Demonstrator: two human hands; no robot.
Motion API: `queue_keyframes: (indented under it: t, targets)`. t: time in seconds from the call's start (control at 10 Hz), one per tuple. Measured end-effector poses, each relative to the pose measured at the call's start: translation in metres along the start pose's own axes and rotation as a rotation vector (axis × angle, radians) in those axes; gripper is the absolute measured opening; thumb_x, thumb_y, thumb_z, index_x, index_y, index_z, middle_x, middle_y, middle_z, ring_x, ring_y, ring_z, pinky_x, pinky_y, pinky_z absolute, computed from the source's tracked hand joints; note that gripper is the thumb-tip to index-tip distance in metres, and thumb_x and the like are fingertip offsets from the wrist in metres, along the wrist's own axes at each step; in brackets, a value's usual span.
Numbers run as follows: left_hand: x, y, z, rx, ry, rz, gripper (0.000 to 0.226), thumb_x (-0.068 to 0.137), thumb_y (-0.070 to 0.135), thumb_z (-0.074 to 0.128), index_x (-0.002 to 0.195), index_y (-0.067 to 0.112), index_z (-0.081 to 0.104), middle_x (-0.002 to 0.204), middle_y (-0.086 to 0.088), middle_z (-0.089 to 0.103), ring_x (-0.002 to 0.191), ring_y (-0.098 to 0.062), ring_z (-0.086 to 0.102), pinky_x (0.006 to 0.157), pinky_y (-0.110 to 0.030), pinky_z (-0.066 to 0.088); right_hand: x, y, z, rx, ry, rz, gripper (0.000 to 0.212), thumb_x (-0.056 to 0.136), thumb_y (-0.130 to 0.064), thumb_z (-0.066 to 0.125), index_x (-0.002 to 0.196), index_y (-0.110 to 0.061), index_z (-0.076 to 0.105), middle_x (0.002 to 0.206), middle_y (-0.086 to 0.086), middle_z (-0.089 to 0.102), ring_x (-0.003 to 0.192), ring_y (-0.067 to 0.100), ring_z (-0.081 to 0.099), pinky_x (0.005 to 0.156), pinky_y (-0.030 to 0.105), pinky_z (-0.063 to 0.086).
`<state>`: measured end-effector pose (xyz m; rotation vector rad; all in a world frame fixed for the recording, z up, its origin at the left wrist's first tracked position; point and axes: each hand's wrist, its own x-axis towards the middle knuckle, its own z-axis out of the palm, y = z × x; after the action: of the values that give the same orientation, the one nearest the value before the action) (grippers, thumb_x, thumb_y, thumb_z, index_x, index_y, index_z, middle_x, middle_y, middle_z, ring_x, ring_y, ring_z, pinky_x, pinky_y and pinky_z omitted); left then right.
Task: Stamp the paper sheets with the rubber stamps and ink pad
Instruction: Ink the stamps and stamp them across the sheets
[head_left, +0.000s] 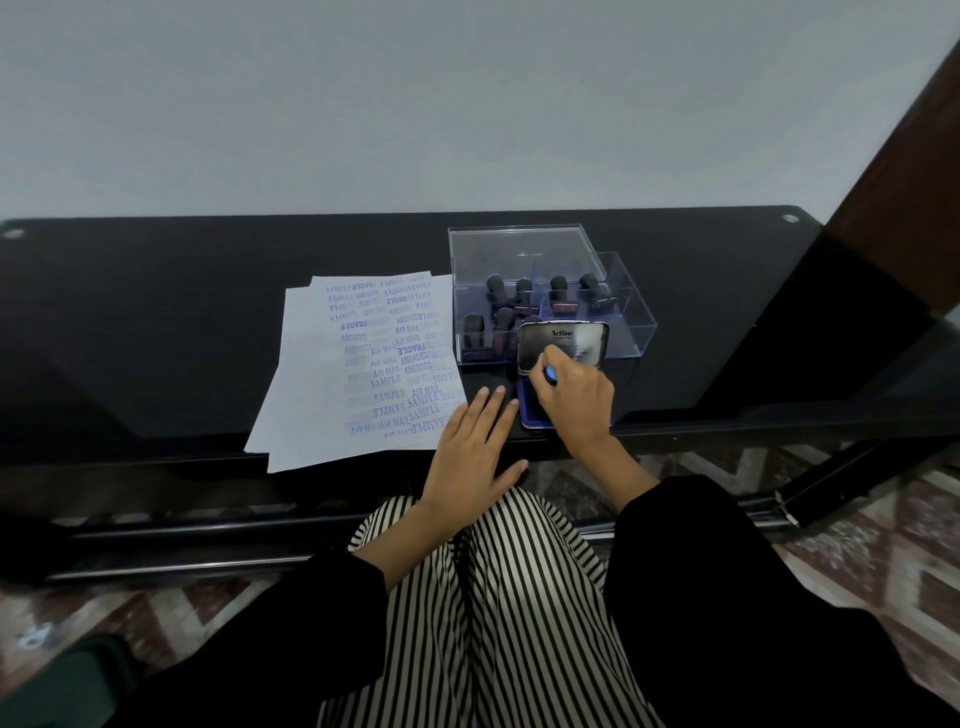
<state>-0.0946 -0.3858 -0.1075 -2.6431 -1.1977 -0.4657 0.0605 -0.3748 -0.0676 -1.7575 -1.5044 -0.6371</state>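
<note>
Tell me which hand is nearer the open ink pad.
Right. The right hand is directly over the ink pad, fingers pinching a small blue item. The left hand lies flat just left of the pad, by the paper sheets.

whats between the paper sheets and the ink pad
The left hand lies flat on the black table between the paper sheets and the ink pad, seen in the head view.

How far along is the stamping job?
Done: the top paper sheet is crowded with blue imprints. In hand: the right hand holds a small blue item over the open ink pad; the left hand rests flat. Left: the lower sheets, whose visible edges look blank.
</note>
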Motion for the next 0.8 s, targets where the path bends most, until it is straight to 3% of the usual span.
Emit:
queue_keyframes:
  t: [0.1, 0.2, 0.3, 0.8]
  targets:
    - [0.0002, 0.0002, -0.0004, 0.0, -0.003, 0.004, 0.067, 0.085, 0.053, 0.032, 0.134, 0.011, 0.048, 0.139, -0.009, 0.05, 0.13, -0.024, 0.046, 0.105, -0.042, 0.037, 0.0029, 0.0008, 0.0012, -0.012, -0.041, 0.018, 0.026, 0.08, -0.021, 0.053, 0.056, -0.013, 0.05, 0.035, 0.001, 0.043, 0.028, 0.018, 0.042, 0.034, 0.016, 0.023]
    - [0.0003, 0.0, -0.0012, -0.004, -0.016, 0.001, 0.067, 0.085, 0.053, 0.032, 0.134, 0.011, 0.048, 0.139, -0.009, 0.05, 0.13, -0.024, 0.046, 0.105, -0.043, 0.037, 0.0044, 0.0003, 0.0003, -0.017, -0.086, 0.036, 0.026, 0.07, -0.011, 0.074, 0.057, -0.011, 0.052, 0.036, 0.003, 0.045, 0.029, 0.02, 0.044, 0.035, 0.015, 0.024]
    - [0.0003, 0.0006, -0.0022, -0.002, -0.031, 0.0, 0.067, 0.085, 0.053, 0.031, 0.134, 0.011, 0.049, 0.139, -0.009, 0.05, 0.13, -0.024, 0.047, 0.105, -0.042, 0.037, 0.0042, -0.0011, -0.0013, -0.02, -0.106, 0.049, 0.029, 0.067, -0.01, 0.077, 0.056, -0.011, 0.051, 0.036, 0.004, 0.044, 0.028, 0.021, 0.043, 0.032, 0.017, 0.027]
    - [0.0, 0.0001, -0.0064, -0.038, -0.105, -0.012, 0.068, 0.084, 0.054, 0.03, 0.134, 0.012, 0.049, 0.139, -0.008, 0.05, 0.129, -0.023, 0.047, 0.104, -0.042, 0.039, -0.0003, -0.0013, -0.006, 0.042, -0.116, 0.026, 0.023, 0.076, -0.015, 0.065, 0.06, -0.011, 0.05, 0.04, 0.002, 0.048, 0.031, 0.018, 0.046, 0.032, 0.021, 0.035]
